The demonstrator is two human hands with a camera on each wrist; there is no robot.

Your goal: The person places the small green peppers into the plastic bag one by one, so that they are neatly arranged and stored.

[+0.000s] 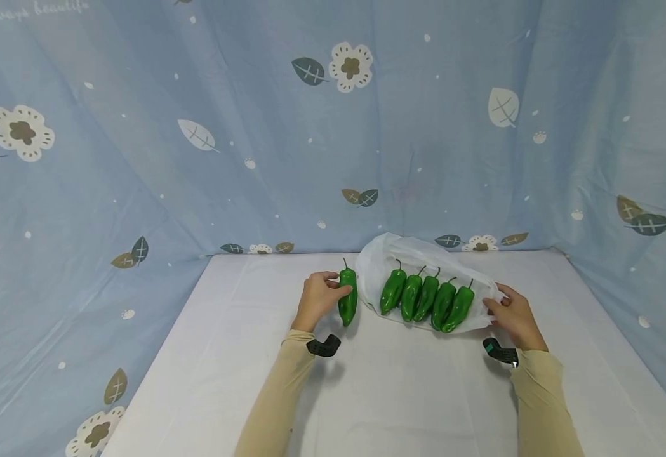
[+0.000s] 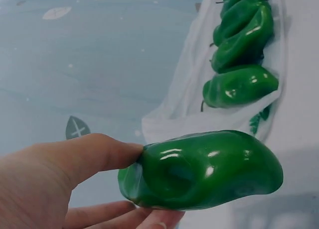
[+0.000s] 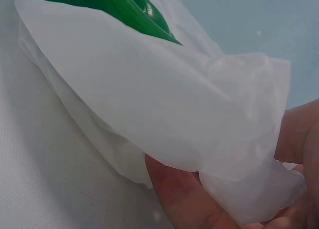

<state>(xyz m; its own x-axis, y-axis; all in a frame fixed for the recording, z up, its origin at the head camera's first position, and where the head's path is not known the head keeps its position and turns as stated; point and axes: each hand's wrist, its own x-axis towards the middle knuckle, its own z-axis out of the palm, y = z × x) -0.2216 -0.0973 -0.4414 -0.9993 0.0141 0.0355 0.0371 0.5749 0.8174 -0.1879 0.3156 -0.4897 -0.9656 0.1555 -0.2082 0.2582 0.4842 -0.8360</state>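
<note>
My left hand [image 1: 317, 297] pinches a glossy green pepper [image 1: 348, 308] between thumb and fingers, just left of a white plastic bag [image 1: 369, 279]. In the left wrist view the held pepper [image 2: 214, 171] lies sideways across the frame, with the thumb on one side and fingertips beneath. Several more green peppers [image 1: 411, 297] lie side by side on the bag, stems pointing away from me. At the bag's right end my right hand [image 1: 514, 317] grips its edge. The right wrist view has the crumpled bag plastic [image 3: 239, 124] between thumb and fingers.
A white cloth covers the table [image 1: 401, 393]. Behind it and at both sides hangs a blue curtain [image 1: 287, 139] printed with leaves and flowers. A green print [image 2: 256, 122] shows on the bag near the peppers.
</note>
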